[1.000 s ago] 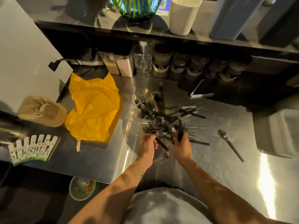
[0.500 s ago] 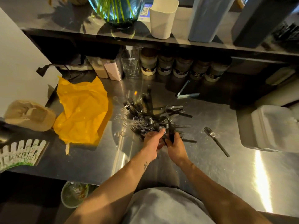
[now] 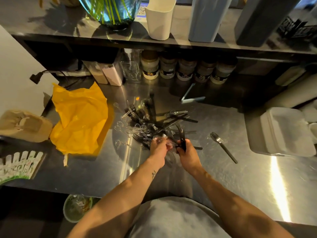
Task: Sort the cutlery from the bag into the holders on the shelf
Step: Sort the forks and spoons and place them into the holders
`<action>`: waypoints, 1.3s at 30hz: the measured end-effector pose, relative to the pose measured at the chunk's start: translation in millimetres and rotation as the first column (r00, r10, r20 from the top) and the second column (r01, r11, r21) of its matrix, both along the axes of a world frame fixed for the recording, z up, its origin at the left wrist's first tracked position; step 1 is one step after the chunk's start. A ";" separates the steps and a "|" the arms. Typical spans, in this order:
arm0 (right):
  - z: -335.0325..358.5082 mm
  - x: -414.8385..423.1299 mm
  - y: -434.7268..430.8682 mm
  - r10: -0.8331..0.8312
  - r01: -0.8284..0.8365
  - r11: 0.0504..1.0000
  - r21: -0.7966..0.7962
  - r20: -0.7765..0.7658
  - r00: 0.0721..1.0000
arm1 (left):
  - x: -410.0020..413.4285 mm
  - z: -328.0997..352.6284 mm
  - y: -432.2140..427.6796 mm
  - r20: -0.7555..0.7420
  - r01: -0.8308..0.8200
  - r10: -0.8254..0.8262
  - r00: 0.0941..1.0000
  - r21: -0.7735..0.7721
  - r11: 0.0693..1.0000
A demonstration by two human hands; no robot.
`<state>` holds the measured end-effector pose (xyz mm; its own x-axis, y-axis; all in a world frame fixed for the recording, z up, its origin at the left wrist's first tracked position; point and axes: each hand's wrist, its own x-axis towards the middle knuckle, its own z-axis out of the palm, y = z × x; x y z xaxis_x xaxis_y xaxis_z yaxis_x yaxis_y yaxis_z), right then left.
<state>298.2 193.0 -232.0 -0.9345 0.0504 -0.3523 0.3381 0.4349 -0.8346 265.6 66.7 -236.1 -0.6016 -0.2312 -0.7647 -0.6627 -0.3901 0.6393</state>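
A heap of black and clear plastic cutlery (image 3: pixel 151 122) lies on the steel counter (image 3: pixel 240 177). At its near edge my right hand (image 3: pixel 187 152) grips a bunch of black forks (image 3: pixel 181 136) that stick up and away. My left hand (image 3: pixel 158 148) pinches a clear plastic spoon (image 3: pixel 160 138) beside them. One black fork (image 3: pixel 223 146) lies alone to the right. The empty yellow bag (image 3: pixel 78 122) is spread to the left. On the shelf above stand a white holder (image 3: pixel 160 18), a light blue holder (image 3: pixel 208 18) and a dark grey holder (image 3: pixel 262 19).
A glass vase (image 3: pixel 109 9) with green stems stands on the shelf at left. Jars (image 3: pixel 185 67) line the counter's back under the shelf. White foam boxes (image 3: pixel 281 131) sit at the right, a brown paper carton (image 3: pixel 24 125) at the left edge.
The view has tilted up toward the shelf. My left hand has come in close to the right hand and picked a clear spoon from the heap; my right hand keeps holding the forks.
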 end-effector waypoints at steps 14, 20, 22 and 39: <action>0.4 -3.8 11.7 -0.192 0.229 0.958 -0.175 0.205 0.960 | 0.4 -4.1 -39.8 0.026 0.057 -0.056 0.998 -0.028 0.998; -0.1 -8.5 5.4 -0.202 0.265 0.921 -0.284 0.233 0.951 | 8.3 7.4 -17.6 -0.054 0.245 -0.263 0.963 -0.217 0.945; 0.5 -8.3 2.0 -0.190 0.270 0.898 -0.348 0.248 0.950 | 8.7 16.3 -9.8 -0.064 0.323 -0.336 0.940 -0.154 0.934; 21.9 -7.3 18.1 -0.016 0.333 0.689 -0.643 0.445 0.895 | 3.2 26.7 5.2 -0.146 0.407 -0.389 0.910 0.125 0.905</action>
<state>290.9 211.1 -210.1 -0.7153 -0.2050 -0.6681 0.6949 -0.3101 -0.6488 268.8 71.9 -209.4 -0.7049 0.1571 -0.6917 -0.7083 -0.2056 0.6753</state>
